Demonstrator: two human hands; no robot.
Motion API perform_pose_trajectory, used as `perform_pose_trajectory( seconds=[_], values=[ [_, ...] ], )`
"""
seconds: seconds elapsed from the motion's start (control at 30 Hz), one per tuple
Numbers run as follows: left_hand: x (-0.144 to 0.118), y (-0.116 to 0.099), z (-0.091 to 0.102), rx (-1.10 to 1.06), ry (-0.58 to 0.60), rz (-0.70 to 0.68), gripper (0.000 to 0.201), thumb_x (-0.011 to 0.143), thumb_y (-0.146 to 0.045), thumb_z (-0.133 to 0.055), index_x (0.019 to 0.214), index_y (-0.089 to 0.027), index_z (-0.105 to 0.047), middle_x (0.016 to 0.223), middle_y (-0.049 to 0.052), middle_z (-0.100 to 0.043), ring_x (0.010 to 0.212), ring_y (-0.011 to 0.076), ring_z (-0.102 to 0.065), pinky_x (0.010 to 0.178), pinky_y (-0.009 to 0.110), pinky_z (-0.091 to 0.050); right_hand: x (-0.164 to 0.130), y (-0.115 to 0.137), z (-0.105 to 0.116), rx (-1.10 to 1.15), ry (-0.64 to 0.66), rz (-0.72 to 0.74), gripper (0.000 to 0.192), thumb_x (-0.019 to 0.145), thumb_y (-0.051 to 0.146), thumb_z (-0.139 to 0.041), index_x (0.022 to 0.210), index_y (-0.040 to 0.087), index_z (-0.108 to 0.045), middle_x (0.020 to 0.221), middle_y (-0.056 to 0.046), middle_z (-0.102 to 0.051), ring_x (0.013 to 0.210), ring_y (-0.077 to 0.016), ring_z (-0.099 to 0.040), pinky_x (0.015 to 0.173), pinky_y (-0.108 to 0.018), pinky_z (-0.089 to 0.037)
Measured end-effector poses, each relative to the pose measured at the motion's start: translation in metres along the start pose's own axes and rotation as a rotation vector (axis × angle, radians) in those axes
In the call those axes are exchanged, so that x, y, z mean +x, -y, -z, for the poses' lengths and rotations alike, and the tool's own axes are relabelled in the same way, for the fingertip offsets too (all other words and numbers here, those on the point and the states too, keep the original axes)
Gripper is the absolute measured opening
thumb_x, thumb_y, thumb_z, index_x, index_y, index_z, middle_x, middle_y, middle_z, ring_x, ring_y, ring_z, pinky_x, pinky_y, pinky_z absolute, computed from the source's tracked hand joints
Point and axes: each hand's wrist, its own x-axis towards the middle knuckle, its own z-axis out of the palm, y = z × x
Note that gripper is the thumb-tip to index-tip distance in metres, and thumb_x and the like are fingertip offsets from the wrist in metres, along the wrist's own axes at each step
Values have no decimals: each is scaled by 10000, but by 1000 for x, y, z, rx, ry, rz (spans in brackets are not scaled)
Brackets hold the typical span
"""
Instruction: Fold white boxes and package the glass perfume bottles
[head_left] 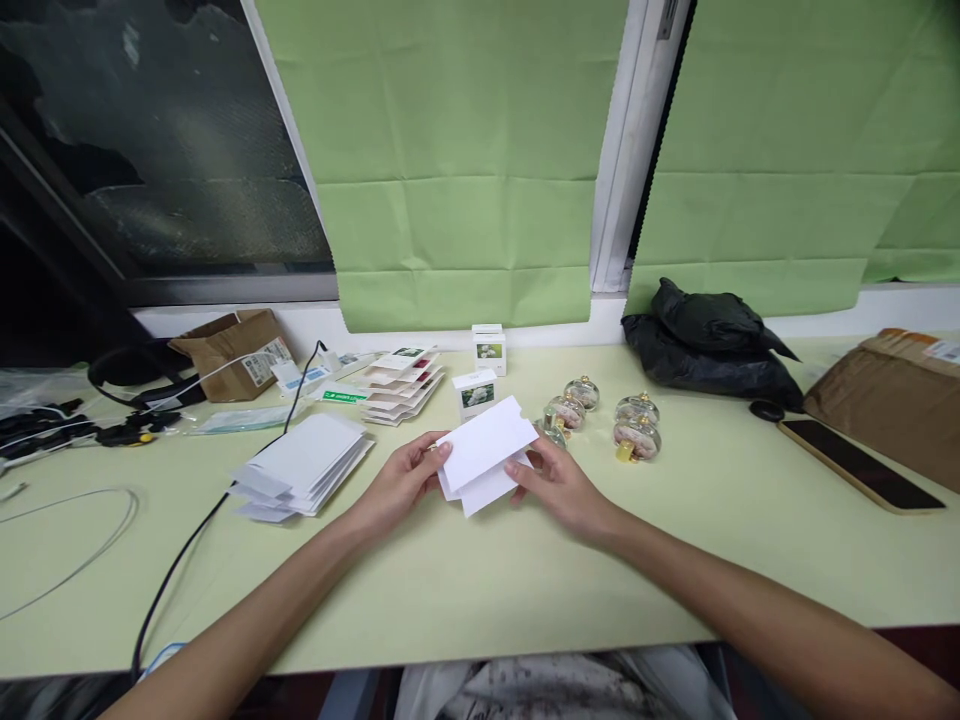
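Note:
My left hand (401, 482) and my right hand (559, 485) together hold a flat white folded cardboard blank (486, 453) just above the pale green table (675, 560). The left fingers pinch its left edge, the right fingers grip its lower right side. Left of my hands lies a stack of flat white blanks (304, 465). Behind them sit a fanned pile of printed flat boxes (401, 383), two small assembled white boxes (476, 392) (489, 348), and several small round glass bottles with gold caps (636, 425).
A black cable (187, 540) runs across the table's left part. A brown cardboard box (236, 352) and headphones (131, 375) sit far left. A black plastic bag (712, 345), a phone (859, 463) and a brown parcel (896, 385) are at right. Green blinds cover the window.

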Motion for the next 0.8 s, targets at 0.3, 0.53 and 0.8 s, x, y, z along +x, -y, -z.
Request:
perform_pose_trajectory(
  seconds=[0.3, 0.53, 0.8],
  values=[
    [-6, -8, -5, 324, 87, -132, 484, 1025, -598, -533, 1115, -196, -787, 1070, 91, -754, 986, 267, -666, 894, 364, -511, -1, 1, 0, -212, -62, 63, 318, 1031, 421, -598, 1304, 279, -680, 1219, -61, -699, 1158, -279, -632, 997, -418, -517],
    [-9, -9, -11, 172, 200, -52, 519, 946, -547, -702, 1349, -221, -666, 1155, 103, -756, 996, 256, -689, 834, 321, -517, -2, 7, -3, -346, -71, 147, 302, 1045, 369, -552, 1286, 297, -720, 1260, -66, -691, 1167, -282, -614, 1055, -458, -490],
    [-5, -2, -12, 158, -97, -51, 499, 967, -662, -592, 1213, -231, -641, 649, -35, -563, 528, 142, -486, 486, 244, -409, -4, 1, -4, -50, 64, -104, 383, 1002, 453, -614, 1346, 297, -677, 1068, -64, -703, 762, -232, -676, 591, -377, -609]
  ],
)
